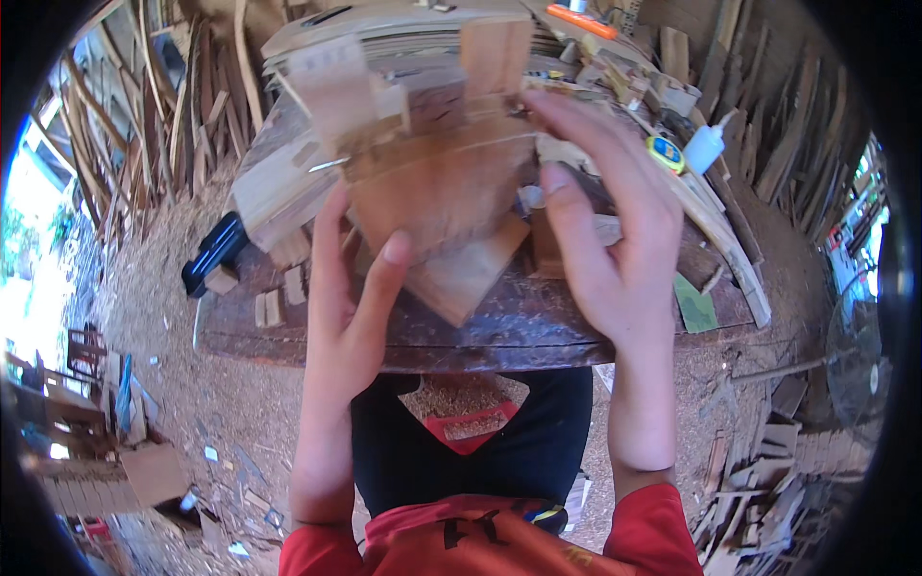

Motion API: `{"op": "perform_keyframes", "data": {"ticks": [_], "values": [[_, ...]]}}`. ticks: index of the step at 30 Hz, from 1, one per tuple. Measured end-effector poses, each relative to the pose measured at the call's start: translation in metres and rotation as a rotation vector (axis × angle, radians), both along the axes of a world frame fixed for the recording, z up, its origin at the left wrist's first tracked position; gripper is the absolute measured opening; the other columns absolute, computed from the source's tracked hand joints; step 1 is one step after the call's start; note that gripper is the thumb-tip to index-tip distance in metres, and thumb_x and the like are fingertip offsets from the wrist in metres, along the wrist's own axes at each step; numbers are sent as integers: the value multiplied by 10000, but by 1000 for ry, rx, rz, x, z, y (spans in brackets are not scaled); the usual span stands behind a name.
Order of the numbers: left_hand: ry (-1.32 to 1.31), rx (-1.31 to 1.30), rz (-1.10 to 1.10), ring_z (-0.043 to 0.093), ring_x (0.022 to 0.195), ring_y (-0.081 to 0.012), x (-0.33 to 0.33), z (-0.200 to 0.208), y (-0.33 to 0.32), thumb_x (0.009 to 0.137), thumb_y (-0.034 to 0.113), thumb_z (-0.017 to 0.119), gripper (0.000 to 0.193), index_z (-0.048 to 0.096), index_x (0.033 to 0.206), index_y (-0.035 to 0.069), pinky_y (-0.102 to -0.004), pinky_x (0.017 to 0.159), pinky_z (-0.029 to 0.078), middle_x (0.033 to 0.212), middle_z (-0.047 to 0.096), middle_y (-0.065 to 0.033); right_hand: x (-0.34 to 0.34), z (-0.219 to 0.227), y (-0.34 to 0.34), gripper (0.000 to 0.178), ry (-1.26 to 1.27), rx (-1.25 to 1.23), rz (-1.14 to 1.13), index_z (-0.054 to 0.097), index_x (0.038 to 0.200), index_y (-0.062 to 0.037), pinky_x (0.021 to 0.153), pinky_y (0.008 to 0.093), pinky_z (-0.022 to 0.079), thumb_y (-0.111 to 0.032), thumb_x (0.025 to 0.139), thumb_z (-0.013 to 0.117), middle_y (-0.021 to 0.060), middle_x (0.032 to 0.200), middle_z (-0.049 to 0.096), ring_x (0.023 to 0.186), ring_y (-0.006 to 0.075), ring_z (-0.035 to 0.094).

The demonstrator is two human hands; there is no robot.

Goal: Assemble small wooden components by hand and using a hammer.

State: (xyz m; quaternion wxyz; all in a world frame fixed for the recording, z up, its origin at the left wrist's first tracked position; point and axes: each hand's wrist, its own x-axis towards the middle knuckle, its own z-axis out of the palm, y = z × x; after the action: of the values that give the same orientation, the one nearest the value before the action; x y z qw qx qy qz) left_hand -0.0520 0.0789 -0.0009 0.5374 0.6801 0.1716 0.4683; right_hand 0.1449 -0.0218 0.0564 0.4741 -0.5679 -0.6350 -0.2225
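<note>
A blurred brown wooden piece with a broad flat face is tilted above the workbench. My left hand grips its left side, thumb on the front face and fingers behind the edge. My right hand is open at the other side, thumb and fingers apart, fingertips by the upper right corner; whether they touch it I cannot tell. Behind the piece rise a pale wood block and a brown wood block; whether they are joined to it is unclear. Below lies a flat wooden board.
Wood offcuts cover the dark workbench. On its right are a yellow tape measure, a white squeeze bottle and green paper. A black case sits at the left edge. A fan stands far right.
</note>
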Motion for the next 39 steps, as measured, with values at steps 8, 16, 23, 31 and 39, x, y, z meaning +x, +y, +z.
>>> {"op": "perform_keyframes", "data": {"ticks": [8, 16, 23, 31, 39], "values": [[45, -48, 13, 457, 1382, -235, 3, 3, -5, 1060, 115, 562, 565, 320, 1562, 28, -367, 1143, 353, 1498, 471, -145, 3, -5, 0, 429, 26, 61, -3, 684, 1288, -29, 982, 395, 517, -13, 860, 648, 182, 1250, 699, 1118, 330, 682], [107, -21, 60, 422, 1409, -243, 0, 1, -4, 1067, 148, 551, 571, 314, 1571, 25, -380, 1182, 292, 1511, 459, -151, 11, -12, 1, 387, -22, 79, -96, 656, 1242, -32, 893, 450, 496, -102, 862, 677, 153, 1131, 654, 1026, 366, 633], [50, -55, 39, 447, 1371, -233, -4, -3, 1, 1059, 146, 566, 543, 347, 1542, 30, -371, 1159, 312, 1486, 478, -137, 17, 13, -17, 320, -46, 15, -251, 706, 1206, -56, 924, 375, 520, -107, 889, 704, 125, 1148, 701, 1043, 288, 679], [30, -42, 35, 477, 1329, -240, -4, 0, 1, 1028, 173, 630, 586, 365, 1533, 42, -382, 1129, 345, 1473, 490, -124, 52, 77, -37, 156, 127, 309, -329, 719, 929, 21, 611, 231, 417, -130, 942, 759, 48, 822, 684, 696, 66, 564], [10, -40, 33, 442, 1372, -250, 3, -3, 2, 1024, 182, 636, 615, 352, 1544, 18, -392, 1171, 292, 1496, 474, -152, 91, 91, -19, 269, 101, -223, -286, 751, 989, 7, 696, 261, 460, -260, 986, 715, 46, 929, 668, 796, 107, 589]]}}
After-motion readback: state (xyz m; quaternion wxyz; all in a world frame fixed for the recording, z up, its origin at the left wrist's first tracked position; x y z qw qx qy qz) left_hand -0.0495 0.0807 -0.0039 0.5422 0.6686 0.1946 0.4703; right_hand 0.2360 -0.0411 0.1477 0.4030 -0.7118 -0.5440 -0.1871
